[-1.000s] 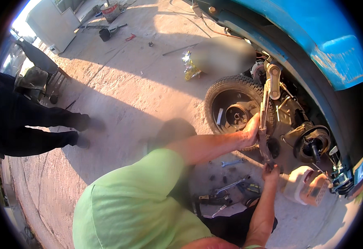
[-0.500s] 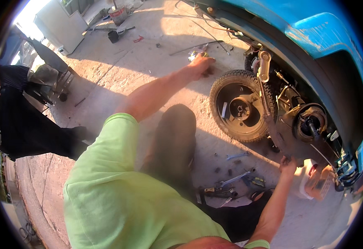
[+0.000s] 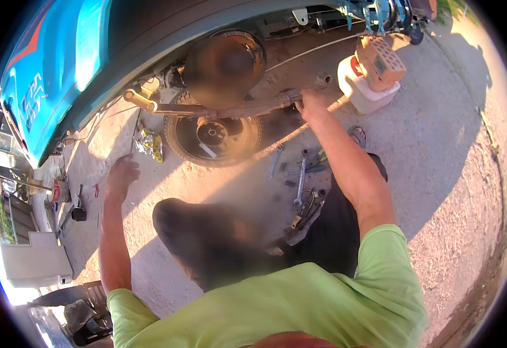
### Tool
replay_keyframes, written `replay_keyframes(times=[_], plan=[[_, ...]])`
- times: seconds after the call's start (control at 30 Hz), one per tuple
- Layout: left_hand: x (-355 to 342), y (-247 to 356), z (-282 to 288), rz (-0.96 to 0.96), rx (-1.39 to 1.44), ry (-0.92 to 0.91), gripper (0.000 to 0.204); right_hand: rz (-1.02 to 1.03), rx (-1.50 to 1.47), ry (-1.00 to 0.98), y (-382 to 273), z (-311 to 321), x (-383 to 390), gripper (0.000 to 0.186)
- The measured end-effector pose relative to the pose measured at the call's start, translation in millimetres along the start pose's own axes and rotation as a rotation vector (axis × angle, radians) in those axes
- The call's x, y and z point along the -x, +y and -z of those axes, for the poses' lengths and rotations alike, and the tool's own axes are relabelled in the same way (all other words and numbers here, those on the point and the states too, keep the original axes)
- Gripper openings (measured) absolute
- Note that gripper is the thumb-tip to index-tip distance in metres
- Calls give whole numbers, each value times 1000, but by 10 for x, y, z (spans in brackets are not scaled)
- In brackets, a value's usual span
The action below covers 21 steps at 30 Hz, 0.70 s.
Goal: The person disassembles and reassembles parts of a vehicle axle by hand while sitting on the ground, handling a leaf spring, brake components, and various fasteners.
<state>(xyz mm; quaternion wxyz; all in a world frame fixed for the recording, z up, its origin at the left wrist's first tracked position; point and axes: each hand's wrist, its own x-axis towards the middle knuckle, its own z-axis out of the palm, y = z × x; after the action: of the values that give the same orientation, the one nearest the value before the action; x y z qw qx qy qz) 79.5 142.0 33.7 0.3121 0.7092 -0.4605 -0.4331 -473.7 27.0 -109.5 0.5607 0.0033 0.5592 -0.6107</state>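
My right hand (image 3: pixel 311 105) is closed round the end of a dirty leaf spring (image 3: pixel 230 110), which runs low along the side of the blue vehicle (image 3: pixel 62 81). At the spring's other end is a gold-coloured shackle (image 3: pixel 140 100). My left hand (image 3: pixel 123 172) hovers over the concrete with its fingers loosely apart, holding nothing. Beside it lies a crumpled yellow and silver packet (image 3: pixel 149 145), apart from the fingers. Under the spring a wheel with a tyre (image 3: pixel 175 139) lies flat, partly hidden. A round hub or drum (image 3: pixel 224 69) sits above the spring, blurred.
Wrenches (image 3: pixel 300 180) and other hand tools lie on the ground before my knees. To the right, a perforated brick (image 3: pixel 383 61) rests on a whitish plastic container (image 3: pixel 365 95). At the left are a bucket (image 3: pixel 61 190) and a black cup-like container (image 3: pixel 79 214).
My view has swung right. My left hand, earlier at the yellow and silver packet, has drawn back from it. My right hand stays on the leaf spring's end.
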Motion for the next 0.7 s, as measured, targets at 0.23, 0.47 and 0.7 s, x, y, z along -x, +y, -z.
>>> replay_keyframes(times=[0.23, 0.47, 0.7], plan=[[402, -150, -1572, 48, 67, -393, 38, 37, -38, 56, -263, 42, 93, 22], [167, -4, -2026, -58, 329, -416, 36, 111, -18, 16, -488, -92, 188, 24], [-200, 159, -2645, 81, 617, -482, 37, 167, -22, -120, -556, -199, -21, 29]])
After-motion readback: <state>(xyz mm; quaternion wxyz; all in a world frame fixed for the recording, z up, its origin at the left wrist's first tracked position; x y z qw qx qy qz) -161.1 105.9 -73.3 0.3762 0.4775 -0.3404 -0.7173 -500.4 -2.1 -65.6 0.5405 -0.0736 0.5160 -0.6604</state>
